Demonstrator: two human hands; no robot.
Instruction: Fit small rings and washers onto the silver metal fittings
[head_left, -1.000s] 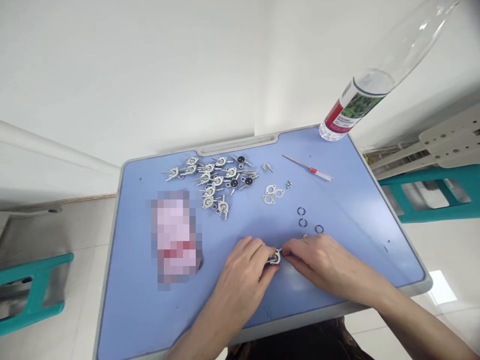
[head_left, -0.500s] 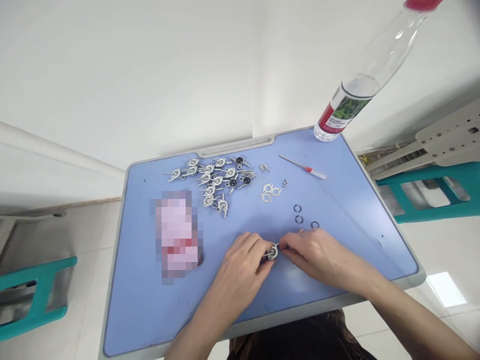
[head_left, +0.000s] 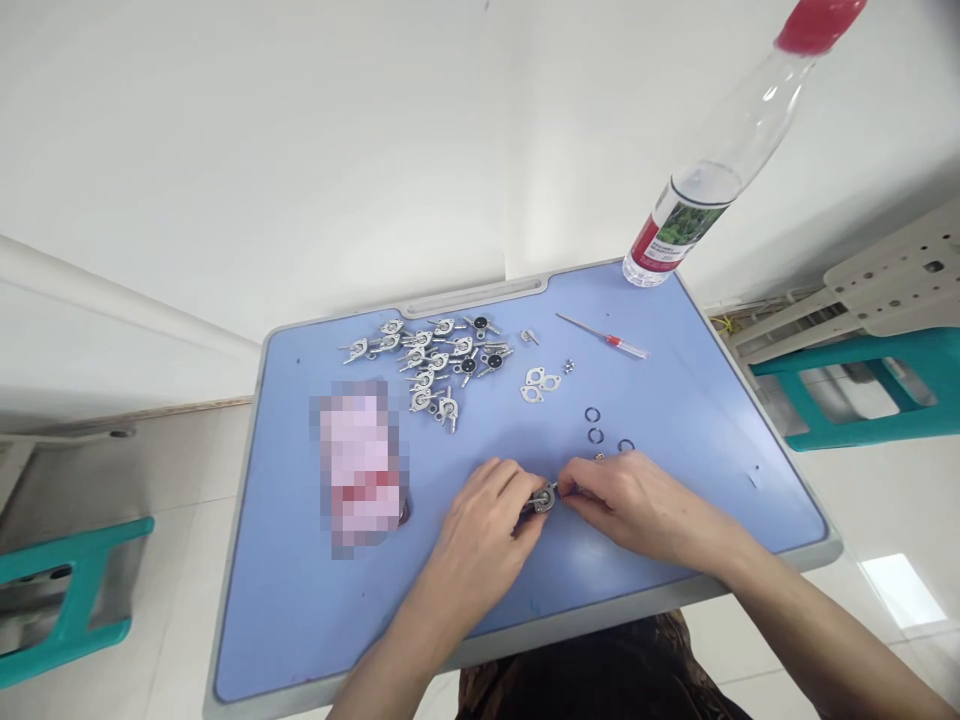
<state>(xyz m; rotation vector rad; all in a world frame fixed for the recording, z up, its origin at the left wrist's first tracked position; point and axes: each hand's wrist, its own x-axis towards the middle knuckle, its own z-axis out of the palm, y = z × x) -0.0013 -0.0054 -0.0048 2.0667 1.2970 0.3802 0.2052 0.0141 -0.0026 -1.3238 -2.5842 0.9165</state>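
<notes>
My left hand (head_left: 484, 530) is closed around a small metal fuel valve (head_left: 544, 499), low over the front part of the table. The valve's round face with its lever points up between thumb and fingers. Right beside it, my right hand (head_left: 637, 505) pinches at the valve's right end; its fingertips hide what they hold. Beyond the right hand lie several black rings (head_left: 595, 436) and a small brass-coloured piece (head_left: 599, 457), partly hidden. Farther back are flat metal plates (head_left: 533, 394), tiny screws (head_left: 569, 366) and a loose metal lever piece (head_left: 529, 337).
Several similar valves (head_left: 439, 361) lie clustered at the back left of the blue table (head_left: 300, 620). A blurred pink item (head_left: 364, 450) is at the left. A screwdriver (head_left: 613, 341) lies back right, near a tall plastic bottle (head_left: 679, 225). Teal stools (head_left: 862, 400) stand beyond the sides.
The view has shifted slightly, showing more of the bottle's red cap. Both hands stay at the valve in nearly the same pose.
</notes>
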